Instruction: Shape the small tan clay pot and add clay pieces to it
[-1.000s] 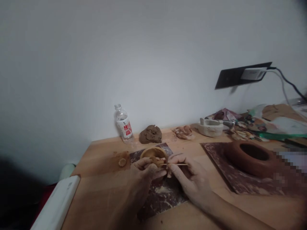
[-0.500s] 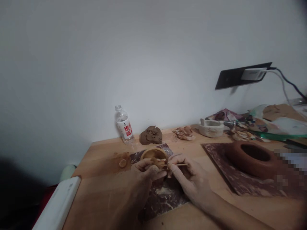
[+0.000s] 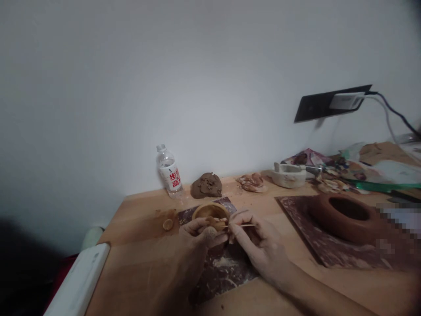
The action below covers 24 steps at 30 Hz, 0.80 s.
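My left hand (image 3: 202, 235) pinches a small piece of brown clay (image 3: 215, 223) between thumb and fingers. My right hand (image 3: 256, 239) is closed on a thin wooden stick (image 3: 247, 225), whose left tip meets the clay piece. Both hands hover close together over a dark red marbled board (image 3: 226, 272). Just behind them a yellowish-brown bowl (image 3: 210, 210) stands on the same board, its near side hidden by my fingers. Left of the board lies a small round clay disc (image 3: 167, 224) on a damp-looking patch of table.
Along the wall stand a plastic bottle (image 3: 170, 173), a clay lump (image 3: 207, 186), crumpled scraps (image 3: 252, 182) and a whitish bowl (image 3: 288, 175). On the right, a second board (image 3: 302, 232) carries a hollow reddish-brown clay ring (image 3: 345, 219). A white power strip-like bar (image 3: 82, 276) sits at the left edge.
Almost nothing differs. The view has shifted very slightly, and both hands keep the clay piece and stick in nearly the same position.
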Each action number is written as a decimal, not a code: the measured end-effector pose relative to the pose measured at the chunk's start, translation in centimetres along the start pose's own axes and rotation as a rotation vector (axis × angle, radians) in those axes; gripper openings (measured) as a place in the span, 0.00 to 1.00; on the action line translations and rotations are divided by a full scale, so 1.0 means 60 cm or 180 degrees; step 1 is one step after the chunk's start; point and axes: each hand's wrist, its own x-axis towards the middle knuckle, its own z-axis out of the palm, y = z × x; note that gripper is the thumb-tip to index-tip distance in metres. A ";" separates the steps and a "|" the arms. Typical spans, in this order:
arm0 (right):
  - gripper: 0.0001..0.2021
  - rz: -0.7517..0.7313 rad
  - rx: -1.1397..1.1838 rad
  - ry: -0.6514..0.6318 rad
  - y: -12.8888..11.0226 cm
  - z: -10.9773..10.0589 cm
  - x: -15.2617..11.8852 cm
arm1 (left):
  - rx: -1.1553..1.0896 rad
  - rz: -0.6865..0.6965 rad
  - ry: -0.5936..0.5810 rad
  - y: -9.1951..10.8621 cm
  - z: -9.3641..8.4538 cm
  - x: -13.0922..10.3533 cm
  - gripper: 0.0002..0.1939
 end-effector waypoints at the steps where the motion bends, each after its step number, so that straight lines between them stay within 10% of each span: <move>1: 0.05 0.0009 -0.0010 0.0015 0.000 0.000 0.001 | -0.0004 0.0004 -0.0006 0.000 0.000 0.000 0.17; 24: 0.07 0.0316 0.0503 -0.0072 -0.002 0.000 0.005 | -0.0109 0.0102 -0.0100 -0.007 -0.003 0.001 0.14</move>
